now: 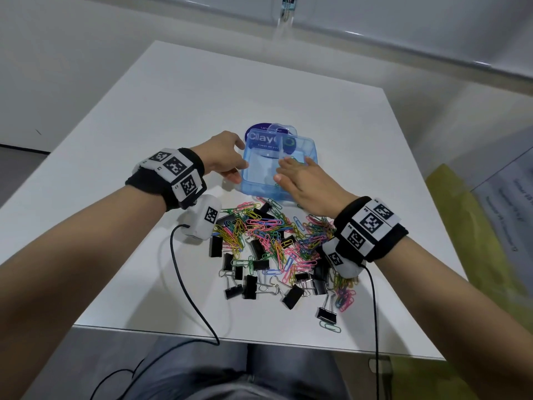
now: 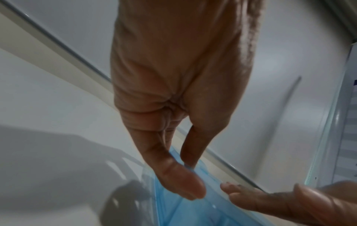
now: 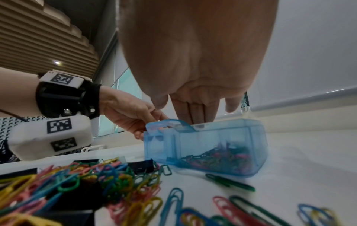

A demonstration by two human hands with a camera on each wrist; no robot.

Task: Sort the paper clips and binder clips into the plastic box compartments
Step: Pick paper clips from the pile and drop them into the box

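My left hand (image 1: 222, 157) pinched the left wall of the plastic box (image 1: 308, 157), thumb on its near corner and fingers at the far one. My right hand (image 1: 300, 180), fingers straight and close together, reached over the right compartment, which held coloured paper clips (image 3: 218, 159); the left compartment looked empty. The unsorted paper clips (image 1: 268, 232) and binder clips (image 1: 249, 285) lay just near of the box, under my right wrist, the nearer hand. My palm hid the fingertips, so I could not tell whether they held a clip.
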